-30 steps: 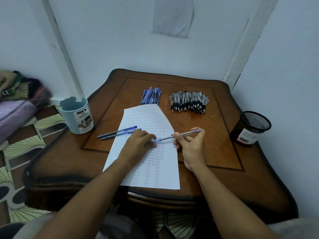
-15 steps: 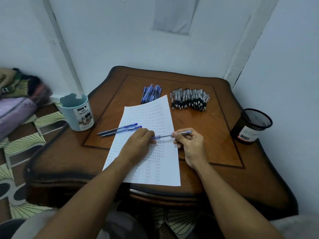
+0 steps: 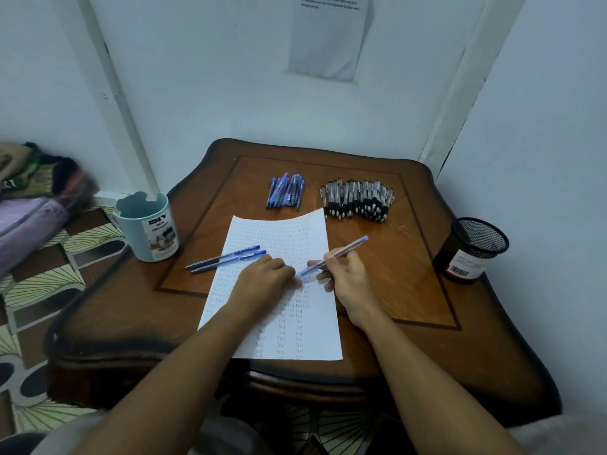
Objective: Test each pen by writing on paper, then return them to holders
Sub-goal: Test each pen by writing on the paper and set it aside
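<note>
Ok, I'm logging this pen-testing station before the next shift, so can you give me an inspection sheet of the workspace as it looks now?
Surface: wooden table, inlaid top, against a wall corner.
Job's things: paper sheet filled with rows of "Test"; blue pen held over it; two blue pens lying across its left edge; blue pen pile and black pen pile at the back; light blue desk organizer left, black mesh holder right.
Clutter: nothing seen.
Hands: left hand at the pen's lower end; right hand grips the barrel.
Cables: nothing seen.
Surroundings: printed notice on the wall; folded fabrics at left.
</note>
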The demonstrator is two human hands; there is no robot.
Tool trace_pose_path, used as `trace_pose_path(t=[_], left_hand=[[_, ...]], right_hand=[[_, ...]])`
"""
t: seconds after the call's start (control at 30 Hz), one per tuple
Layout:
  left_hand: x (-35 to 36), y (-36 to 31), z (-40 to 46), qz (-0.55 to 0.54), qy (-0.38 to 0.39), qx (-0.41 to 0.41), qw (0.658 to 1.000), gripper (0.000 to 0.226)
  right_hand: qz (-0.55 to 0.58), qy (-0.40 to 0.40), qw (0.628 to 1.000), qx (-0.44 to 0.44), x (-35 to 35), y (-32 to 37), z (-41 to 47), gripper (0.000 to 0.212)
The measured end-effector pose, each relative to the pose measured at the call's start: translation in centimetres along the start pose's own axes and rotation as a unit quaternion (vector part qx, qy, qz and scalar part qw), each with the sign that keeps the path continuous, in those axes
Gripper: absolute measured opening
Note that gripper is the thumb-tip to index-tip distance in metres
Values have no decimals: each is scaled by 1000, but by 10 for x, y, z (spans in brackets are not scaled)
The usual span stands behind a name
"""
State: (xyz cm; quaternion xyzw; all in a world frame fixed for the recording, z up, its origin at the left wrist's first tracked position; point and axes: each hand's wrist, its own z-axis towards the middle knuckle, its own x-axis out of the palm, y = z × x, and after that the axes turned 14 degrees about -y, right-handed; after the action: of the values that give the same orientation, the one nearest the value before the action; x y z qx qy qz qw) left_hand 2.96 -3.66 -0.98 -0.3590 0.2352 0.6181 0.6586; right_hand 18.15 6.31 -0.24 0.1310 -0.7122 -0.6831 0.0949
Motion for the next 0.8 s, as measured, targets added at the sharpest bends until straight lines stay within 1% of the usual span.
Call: trace_pose_path(t=[0.07,0.1,0.17,0.23,0.3,0.4,0.47,0.57,0.63,0.73,0.8], left_hand=[[-3,4,12,20,44,-52,997,27],[-7,7,15,22,53,-63,996,30],[-19,18,11,11,50,-58,997,28],[-32,37,-5,6,33,-32,999,26],[-39,58,-24,35,24,-30,999,34],[-42,70,-41,58,20,-59,996,36],[-39,68,-47,45,1,-68,997,34],[-37,62,-50,24,-2,-59,998,35],[-37,61,-50,13,2,-56,998,34],[-35,61,-51,5,-4,-72,997,35],[-35,62,-51,-7,-10,-86,996,35]], right_hand=[[-20,-12,1000,20,1,4,5,12],[-47,-18,998,25,2,8,7,15],[-88,-11,995,34,6,19,12,20],[-122,14,992,34,11,32,17,25],[-149,30,988,26,18,43,23,27],[-120,35,991,53,32,54,40,25],[-106,39,989,101,42,63,54,18],[-101,55,982,149,56,76,76,21],[-118,63,980,149,67,79,89,13],[-146,37,979,136,86,77,111,19],[-163,17,979,119,98,74,124,19]])
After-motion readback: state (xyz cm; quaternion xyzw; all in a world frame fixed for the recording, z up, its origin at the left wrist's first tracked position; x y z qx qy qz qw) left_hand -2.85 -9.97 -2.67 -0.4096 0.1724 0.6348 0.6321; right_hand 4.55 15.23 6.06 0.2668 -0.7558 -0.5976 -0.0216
